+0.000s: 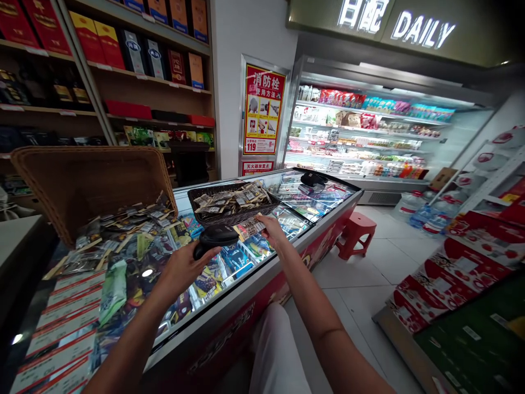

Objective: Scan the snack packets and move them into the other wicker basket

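My left hand (183,269) is wrapped round the grip of a black handheld barcode scanner (217,235), whose head points right. Between the fingers of my right hand (268,229) is a small flat snack packet (249,227), right in front of the scanner's head. Both hands are above the glass lid of a chest freezer. Just behind them a dark wicker basket (197,202) holds many similar packets (233,200). To the left a tan wicker basket (94,164) lies tipped on its side, with more packets (141,216) spilling from its mouth onto the glass.
The freezer (262,273) runs away to the right, with a black device (314,179) near its far end. Price-label strips (61,323) lie at its near left. A red stool (357,232) stands beside it. Stacked red cartons (447,279) are at right, beyond a tiled aisle.
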{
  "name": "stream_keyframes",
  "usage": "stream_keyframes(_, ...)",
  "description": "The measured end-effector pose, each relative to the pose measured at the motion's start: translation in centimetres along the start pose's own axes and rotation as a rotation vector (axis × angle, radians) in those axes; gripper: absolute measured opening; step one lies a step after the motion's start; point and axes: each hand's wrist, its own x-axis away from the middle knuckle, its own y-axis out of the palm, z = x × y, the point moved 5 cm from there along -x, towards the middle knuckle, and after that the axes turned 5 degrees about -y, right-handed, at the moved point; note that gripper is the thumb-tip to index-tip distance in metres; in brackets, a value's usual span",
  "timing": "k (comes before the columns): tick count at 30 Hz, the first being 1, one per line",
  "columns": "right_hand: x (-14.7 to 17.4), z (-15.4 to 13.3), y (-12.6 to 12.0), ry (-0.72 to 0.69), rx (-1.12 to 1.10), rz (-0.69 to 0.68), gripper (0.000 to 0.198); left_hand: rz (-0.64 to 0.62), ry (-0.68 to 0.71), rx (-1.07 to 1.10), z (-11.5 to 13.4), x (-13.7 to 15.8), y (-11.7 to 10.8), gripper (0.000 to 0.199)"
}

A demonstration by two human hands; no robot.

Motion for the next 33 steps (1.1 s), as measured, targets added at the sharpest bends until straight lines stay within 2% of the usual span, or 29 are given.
stream_keyframes(4, 0.3, -0.2, 0.4, 0.033, 0.01, 0.014, 0.024, -0.014, -0.001, -0.026, 0.1, 0.1, -0.1, 0.063)
stream_keyframes(10, 0.0, 0.0, 1.6, 0.036, 0.014, 0.009, 0.026, 0.0, -0.009, -0.046, -0.2, 0.1, -0.8, 0.067)
stream_keyframes(17, -1.2, -0.4, 2.3, 0.031, 0.044, -0.063, 0.025, -0.007, -0.012, -0.084, -1.1, 0.4, -2.0, 0.063)
stream_keyframes(25, -1.7, 0.2, 3.2, 0.023, 0.008, -0.076, 0.021, -0.036, -0.023, -0.008, -1.1, 0.9, -2.1, 0.064)
stream_keyframes(30, -5.4, -1.1, 3.1, -0.061, -0.109, 0.146, 0.013, -0.024, -0.088, 0.113, -2.3, 0.5, -2.7, 0.068)
stream_keyframes(33, -8.6, -2.7, 4.3, -0.191, -0.162, 0.148, 0.019, -0.011, -0.068, 0.16, -2.9, 0.2, -2.9, 0.065)
